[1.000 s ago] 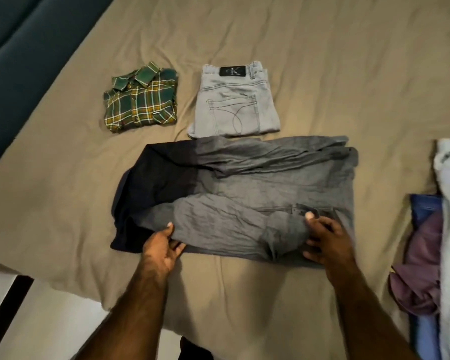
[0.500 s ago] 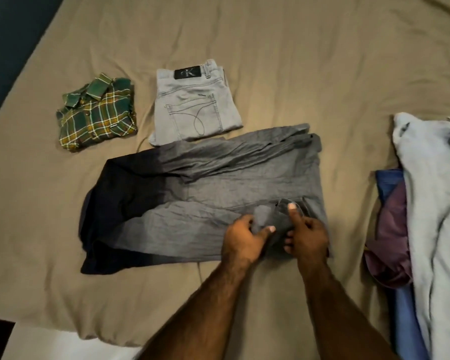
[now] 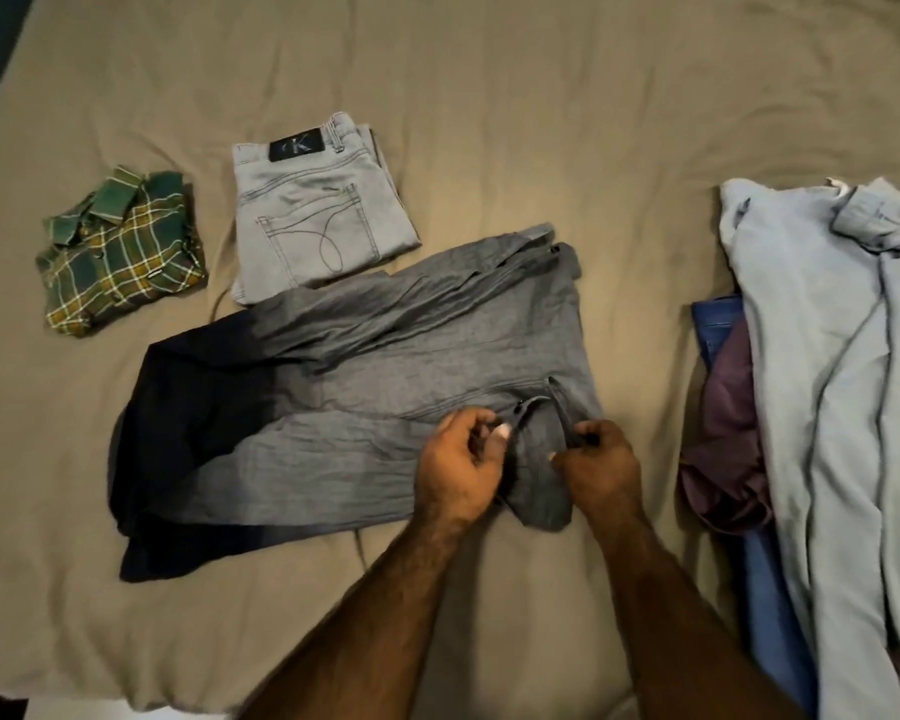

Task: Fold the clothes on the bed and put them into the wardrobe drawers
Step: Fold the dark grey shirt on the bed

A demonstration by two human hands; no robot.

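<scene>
A grey shirt that fades to dark navy [image 3: 344,387] lies spread across the tan bed sheet [image 3: 489,122], its dark end to the left. My left hand [image 3: 458,465] and my right hand [image 3: 601,462] both pinch the shirt's collar at its near right corner, a hand's width apart. Behind it lie folded light-grey jeans [image 3: 318,220] with a black label, and a folded green plaid shirt [image 3: 118,252] further left.
A heap of unfolded clothes lies at the right: a pale blue garment [image 3: 827,381] on top, a maroon one [image 3: 723,433] and a blue one [image 3: 770,589] beneath. The bed's near edge runs along the bottom left. No wardrobe is in view.
My left hand has moved from the shirt's middle hem to the right, beside my right hand, and both now hold the collar. The view has shifted to the right, showing more of the heap.
</scene>
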